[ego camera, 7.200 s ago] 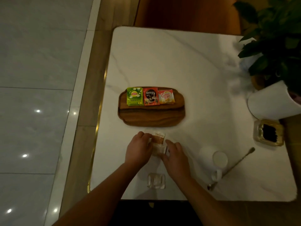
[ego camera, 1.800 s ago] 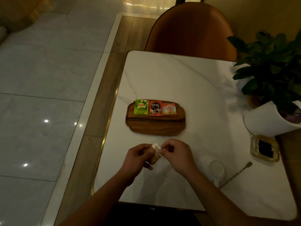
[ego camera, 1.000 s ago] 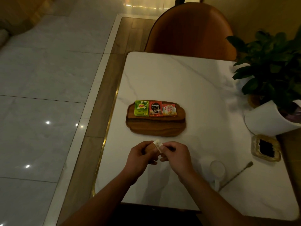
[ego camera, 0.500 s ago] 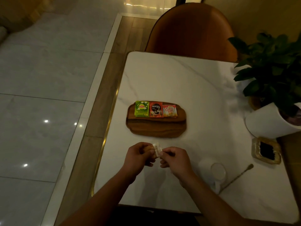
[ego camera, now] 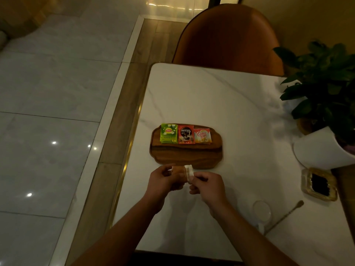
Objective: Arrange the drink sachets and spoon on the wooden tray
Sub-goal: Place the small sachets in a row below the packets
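holding a small brown-and-white packet (ego camera: 182, 171) between both hands, you are working in the lower middle of the frame, just below the near edge of the wooden tray (ego camera: 186, 156). your left hand (ego camera: 163, 181) is curling its fingers round the packet's brown left end, and your right hand (ego camera: 207, 186) is pinching the white right end between thumb and fingertips. the light is too dim to tell whether you are gripping one packet or several pressed together.

on the tray, three sachets are sitting in a neat row along the upper edge: the green lipton sachet (ego camera: 169, 133) at the left, the red nescafe sachet (ego camera: 186, 134) in the middle and the coffee mate sachet (ego camera: 202, 135) at the right, edge to edge with each other. the lower half of the tray is showing bare wood.

the spoon (ego camera: 284, 216) is lying on the marble table (ego camera: 221, 96) at the lower right of the frame, well apart from the tray, its handle running just beside the white cup (ego camera: 261, 210). neither hand is reaching for it.

judging from this, you are sitting somewhere past the halfway mark: the three large sachets look placed, while the packet in your hands is not yet on the wood and the spoon is untouched. what seems to be left is setting that packet down in the free lower strip, then bringing the spoon across from the right and laying it on the tray too.
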{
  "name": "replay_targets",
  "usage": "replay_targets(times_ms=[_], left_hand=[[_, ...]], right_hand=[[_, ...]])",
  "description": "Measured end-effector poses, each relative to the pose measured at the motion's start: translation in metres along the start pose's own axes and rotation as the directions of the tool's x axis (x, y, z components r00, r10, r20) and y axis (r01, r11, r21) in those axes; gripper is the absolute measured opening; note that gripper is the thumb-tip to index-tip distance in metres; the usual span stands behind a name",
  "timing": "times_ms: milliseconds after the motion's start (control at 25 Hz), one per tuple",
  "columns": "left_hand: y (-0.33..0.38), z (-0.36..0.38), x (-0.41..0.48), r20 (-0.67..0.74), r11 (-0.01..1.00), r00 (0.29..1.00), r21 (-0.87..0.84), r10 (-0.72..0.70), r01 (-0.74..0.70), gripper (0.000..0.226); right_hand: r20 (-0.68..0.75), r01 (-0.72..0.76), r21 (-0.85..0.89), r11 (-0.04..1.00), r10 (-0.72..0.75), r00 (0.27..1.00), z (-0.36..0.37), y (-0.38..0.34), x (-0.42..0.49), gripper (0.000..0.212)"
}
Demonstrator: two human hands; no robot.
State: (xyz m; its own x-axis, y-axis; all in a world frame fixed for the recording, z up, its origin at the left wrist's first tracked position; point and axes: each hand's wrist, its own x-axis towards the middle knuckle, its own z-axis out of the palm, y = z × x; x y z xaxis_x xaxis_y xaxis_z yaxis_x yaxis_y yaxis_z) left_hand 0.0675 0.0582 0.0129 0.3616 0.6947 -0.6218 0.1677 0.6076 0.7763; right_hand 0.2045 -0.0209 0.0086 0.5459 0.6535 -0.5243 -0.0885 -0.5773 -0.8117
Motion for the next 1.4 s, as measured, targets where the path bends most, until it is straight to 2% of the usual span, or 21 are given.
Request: replay_targets(times_ms=[120,280,480,640,840,1040,1200,1280,1400], left_hand=[[-0.002,0.003,0.008,-0.079,0.998,0.996,-0.058,-0.033,0.028,0.038],[0.001,0.011,0.030,-0.247,0.996,0.969,0.092,0.003,0.021,0.030],[0.011,0.021,0.061,-0.302,0.958,0.951,0.286,0.073,0.017,0.030],[0.018,0.030,0.085,-0.274,0.877,0.947,0.480,0.169,-0.017,0.026],[0.015,0.036,0.102,-0.243,0.791,0.948,0.611,0.207,-0.016,0.024],[0.015,0.031,0.102,-0.211,0.761,0.952,0.647,0.222,-0.034,0.020],[0.016,0.023,0.091,-0.144,0.733,0.944,0.668,0.297,-0.129,0.024],[0.012,0.016,0.087,-0.086,0.674,0.937,0.717,0.337,-0.176,0.031],[0.009,0.009,0.088,0.022,0.531,0.907,0.805,0.420,-0.265,0.035]], right_hand=[[-0.021,-0.021,0.012,1.000,0.022,1.000,0.001,0.000,0.015,0.013],[-0.047,-0.049,-0.030,0.998,0.047,0.998,0.006,-0.004,0.034,0.011],[-0.106,-0.052,-0.167,0.985,0.034,0.994,0.011,-0.013,0.067,0.012],[-0.150,-0.054,-0.261,0.964,0.015,0.989,0.016,-0.015,0.091,0.013],[-0.183,-0.031,-0.364,0.931,-0.038,0.982,0.020,-0.012,0.102,0.016],[-0.161,-0.011,-0.429,0.903,-0.065,0.985,0.019,-0.011,0.103,0.018],[-0.140,0.046,-0.453,0.891,-0.121,0.983,0.013,-0.010,0.097,0.023],[-0.107,0.150,-0.546,0.824,-0.246,0.963,0.007,-0.007,0.092,0.025],[0.046,0.320,-0.691,0.648,-0.403,0.914,0.001,-0.001,0.086,0.039]])
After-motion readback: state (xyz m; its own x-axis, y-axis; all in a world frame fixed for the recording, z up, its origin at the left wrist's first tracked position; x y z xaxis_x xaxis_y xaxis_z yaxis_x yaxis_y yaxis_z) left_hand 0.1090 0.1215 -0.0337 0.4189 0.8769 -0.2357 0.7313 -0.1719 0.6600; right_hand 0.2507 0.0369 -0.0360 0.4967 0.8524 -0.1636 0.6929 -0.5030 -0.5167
